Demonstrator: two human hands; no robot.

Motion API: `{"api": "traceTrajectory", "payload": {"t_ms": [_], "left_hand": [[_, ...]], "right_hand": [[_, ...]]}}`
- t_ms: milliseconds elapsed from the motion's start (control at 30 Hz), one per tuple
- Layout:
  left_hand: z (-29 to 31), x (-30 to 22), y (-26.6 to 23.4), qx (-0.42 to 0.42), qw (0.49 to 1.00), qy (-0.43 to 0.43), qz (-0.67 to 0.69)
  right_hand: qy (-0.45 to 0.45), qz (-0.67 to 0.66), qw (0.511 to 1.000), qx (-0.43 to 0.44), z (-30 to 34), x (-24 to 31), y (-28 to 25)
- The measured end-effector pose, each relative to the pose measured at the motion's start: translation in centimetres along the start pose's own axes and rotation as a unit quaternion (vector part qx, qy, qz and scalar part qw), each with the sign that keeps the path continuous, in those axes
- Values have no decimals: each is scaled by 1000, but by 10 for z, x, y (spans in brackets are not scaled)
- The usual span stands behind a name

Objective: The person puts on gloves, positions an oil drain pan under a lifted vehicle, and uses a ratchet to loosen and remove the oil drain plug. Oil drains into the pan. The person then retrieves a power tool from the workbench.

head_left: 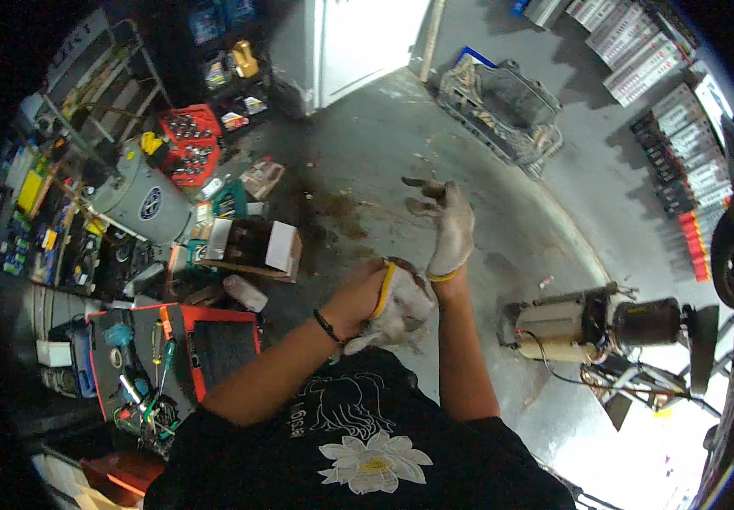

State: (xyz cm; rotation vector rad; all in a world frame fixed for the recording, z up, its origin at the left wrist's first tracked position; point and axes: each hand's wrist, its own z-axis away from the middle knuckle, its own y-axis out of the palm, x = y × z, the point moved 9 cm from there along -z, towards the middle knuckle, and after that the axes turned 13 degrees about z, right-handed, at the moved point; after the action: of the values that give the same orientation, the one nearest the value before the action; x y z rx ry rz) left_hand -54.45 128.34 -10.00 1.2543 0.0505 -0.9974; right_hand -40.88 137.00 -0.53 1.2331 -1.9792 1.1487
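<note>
Off-white work gloves with yellow cuffs are at both of my hands. My right hand wears one, its fingers stretched out and apart, with dark stains at the fingertips. Its yellow cuff sits round the wrist. My left hand is beside that wrist, in the other glove, whose fabric looks loose and bunched. The fingers there appear curled, and I cannot make out what they grip, if anything. The left glove's yellow cuff lies across the hand. A dark band circles my left wrist.
On the left are an open cardboard box, a grey drum, a red socket set and a tool cart with screwdrivers. A dirty vehicle part lies by the far wall. A cylindrical machine stands at right.
</note>
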Motion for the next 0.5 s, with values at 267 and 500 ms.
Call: {"api": "traceTrajectory", "payload": {"t_ms": [267, 500], "left_hand": [[25, -51, 13, 66, 881, 211, -418], [25, -15, 81, 230, 788, 329, -468]], "right_hand": [[283, -600, 748, 2, 119, -4, -40], [303, -580, 756, 24, 192, 42, -47]]}}
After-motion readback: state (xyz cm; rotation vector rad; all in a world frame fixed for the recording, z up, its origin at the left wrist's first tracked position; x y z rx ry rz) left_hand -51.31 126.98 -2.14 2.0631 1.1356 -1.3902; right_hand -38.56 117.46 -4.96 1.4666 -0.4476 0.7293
